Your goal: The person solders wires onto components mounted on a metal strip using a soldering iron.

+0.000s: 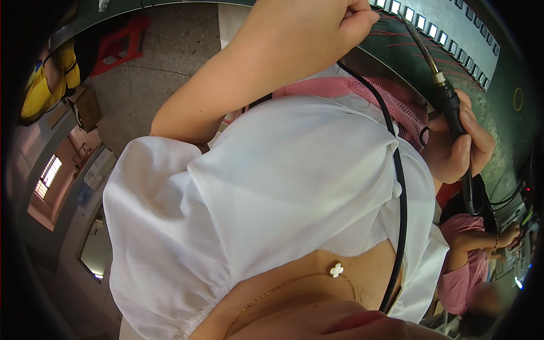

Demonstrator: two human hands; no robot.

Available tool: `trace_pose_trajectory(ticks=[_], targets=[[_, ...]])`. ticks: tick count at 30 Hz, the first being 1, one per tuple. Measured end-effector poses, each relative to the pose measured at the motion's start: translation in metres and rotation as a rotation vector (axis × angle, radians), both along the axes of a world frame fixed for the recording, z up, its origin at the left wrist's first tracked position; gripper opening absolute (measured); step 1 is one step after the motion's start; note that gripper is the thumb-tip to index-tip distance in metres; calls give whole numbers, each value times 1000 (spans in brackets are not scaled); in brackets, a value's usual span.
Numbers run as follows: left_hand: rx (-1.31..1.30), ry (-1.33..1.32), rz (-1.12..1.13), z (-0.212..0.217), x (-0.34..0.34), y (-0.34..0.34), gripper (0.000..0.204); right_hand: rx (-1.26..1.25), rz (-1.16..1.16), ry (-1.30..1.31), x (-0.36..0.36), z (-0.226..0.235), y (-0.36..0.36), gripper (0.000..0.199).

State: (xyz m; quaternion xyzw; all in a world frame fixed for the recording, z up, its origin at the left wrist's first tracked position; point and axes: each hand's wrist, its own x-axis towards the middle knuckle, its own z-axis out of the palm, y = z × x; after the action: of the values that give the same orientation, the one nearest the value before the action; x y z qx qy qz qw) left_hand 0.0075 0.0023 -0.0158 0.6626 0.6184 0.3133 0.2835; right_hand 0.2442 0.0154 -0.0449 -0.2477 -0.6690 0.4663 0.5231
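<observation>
My right hand [462,141] grips a soldering iron [450,107] by its black handle. The iron's thin metal tip reaches up to a row of small white square parts [420,21] along the edge of a pale flat panel [464,39]. Thin red wires [399,44] stick out from these parts over the green table surface. At the top edge, my left hand [357,22] is closed in a pinch beside the row, close to the iron's tip. What its fingertips hold is too small to make out.
A black cable [391,119] runs across my front. The green worktop [391,62] carries a yellow ring [518,99] at the right. Another person in pink [464,255] works at the lower right. A red plastic stool [122,45] stands on the floor at the left.
</observation>
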Motion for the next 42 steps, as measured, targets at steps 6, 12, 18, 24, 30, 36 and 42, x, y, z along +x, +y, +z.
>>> trace_pose_trajectory(ticks=[6,12,18,24,30,36,42], targets=[[-19,26,22,1,-1,0,18,14,2,-53,-2,3,0,23],[13,40,1,-1,-1,0,18,-2,-11,-58,-3,1,-2,23],[-15,89,-8,12,3,1,18,10,13,-79,0,1,1,23],[27,49,-6,-2,0,1,18,42,10,-114,-1,4,2,23],[-4,31,3,0,0,0,19,-45,-4,-2,1,0,0,23],[0,66,12,12,1,-1,18,-40,-18,18,3,-3,-2,23],[-423,-187,111,27,-21,-2,10,-2,-62,-37,21,4,-1,27]])
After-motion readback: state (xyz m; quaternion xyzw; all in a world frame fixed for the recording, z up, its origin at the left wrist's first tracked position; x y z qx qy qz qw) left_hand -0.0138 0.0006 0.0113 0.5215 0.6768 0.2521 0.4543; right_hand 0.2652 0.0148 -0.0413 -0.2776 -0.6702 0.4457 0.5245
